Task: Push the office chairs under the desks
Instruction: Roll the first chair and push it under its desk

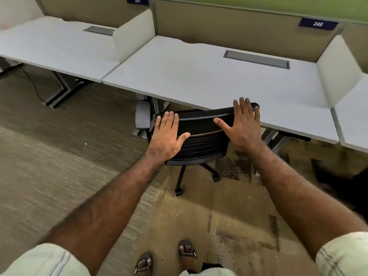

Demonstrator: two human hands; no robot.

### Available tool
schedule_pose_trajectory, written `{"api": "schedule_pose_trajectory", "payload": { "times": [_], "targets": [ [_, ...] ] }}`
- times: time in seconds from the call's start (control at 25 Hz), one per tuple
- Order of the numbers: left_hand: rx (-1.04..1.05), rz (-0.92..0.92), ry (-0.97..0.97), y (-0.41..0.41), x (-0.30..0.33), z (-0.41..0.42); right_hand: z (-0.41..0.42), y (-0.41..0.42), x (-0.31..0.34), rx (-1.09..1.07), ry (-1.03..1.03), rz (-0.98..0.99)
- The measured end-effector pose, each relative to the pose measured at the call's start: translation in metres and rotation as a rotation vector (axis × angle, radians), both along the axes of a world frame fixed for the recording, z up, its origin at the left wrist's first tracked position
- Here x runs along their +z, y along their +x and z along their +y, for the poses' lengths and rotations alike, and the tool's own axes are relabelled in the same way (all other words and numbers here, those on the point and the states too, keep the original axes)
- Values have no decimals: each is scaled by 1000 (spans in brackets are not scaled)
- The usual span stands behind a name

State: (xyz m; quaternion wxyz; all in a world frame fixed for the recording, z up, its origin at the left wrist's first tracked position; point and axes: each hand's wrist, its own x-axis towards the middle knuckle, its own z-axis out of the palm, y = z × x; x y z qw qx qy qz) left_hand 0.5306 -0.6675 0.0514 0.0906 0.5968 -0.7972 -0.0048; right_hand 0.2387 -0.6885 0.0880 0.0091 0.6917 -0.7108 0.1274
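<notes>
Black mesh-backed office chair point(201, 134) half under smooth grey desk point(209, 80), both hands flat, fingers spread, gripping nothing.

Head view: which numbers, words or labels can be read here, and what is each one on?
"247": white digits on a dark plate on the partition behind the left desk, partly cut off by the picture's top edge.
"248": white digits on a dark plate on the partition behind the right desk.
No other text is visible.

Under the flat left hand point(166, 136) and right hand point(244, 124), the chair back point(201, 132) looks like matt black mesh over ribbed plastic; beyond them the desk point(199, 80) is smooth matt grey laminate; below, rough worn carpet point(49, 156)
</notes>
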Motion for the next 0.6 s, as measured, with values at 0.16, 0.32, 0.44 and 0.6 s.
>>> {"api": "schedule_pose_trajectory", "payload": {
  "times": [0.16,0.32,0.44,0.6],
  "targets": [
    [-29,17,-21,6,2,-2,-10,-10,-2,14,100,44],
    [-64,-44,-73,13,2,0,-3,-7,-4,-18,49,112],
    [-84,-20,-52,17,2,-6,1,-2,-5,-45,54,122],
    [-102,29,-33,29,-4,-7,14,6,-9,-55,54,123]
  ]
}}
